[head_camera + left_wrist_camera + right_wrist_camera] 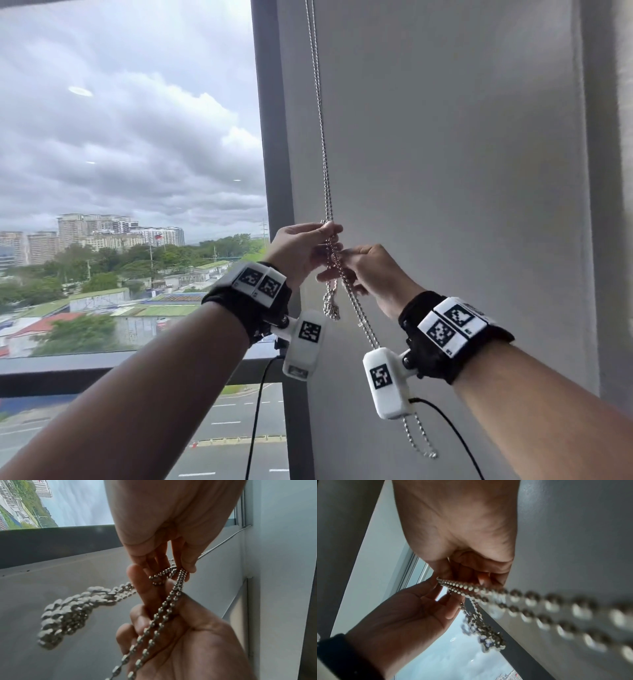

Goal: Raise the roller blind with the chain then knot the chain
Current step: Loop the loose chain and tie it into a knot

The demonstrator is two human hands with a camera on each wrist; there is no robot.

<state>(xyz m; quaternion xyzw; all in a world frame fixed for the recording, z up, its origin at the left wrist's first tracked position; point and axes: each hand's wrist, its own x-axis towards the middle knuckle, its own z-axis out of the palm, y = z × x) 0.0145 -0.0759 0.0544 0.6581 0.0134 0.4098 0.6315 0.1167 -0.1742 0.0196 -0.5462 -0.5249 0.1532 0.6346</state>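
Note:
A silver bead chain (320,120) hangs down the edge of the grey panel beside the window. My left hand (308,246) pinches the chain at its upper point, thumb and fingertips closed on the beads (181,572). Just below and to the right, my right hand (366,270) curls around the doubled chain (471,588). A bunched tangle of chain (331,305) dangles under my left hand. The two strands run on past my right wrist to the loop's end (424,450). I cannot make out the blind itself; the window glass is uncovered.
A dark window frame post (274,171) stands just left of the chain, with glass (137,137) beyond it. The grey panel (445,171) fills the right side. Camera cables (255,428) hang from both wrists.

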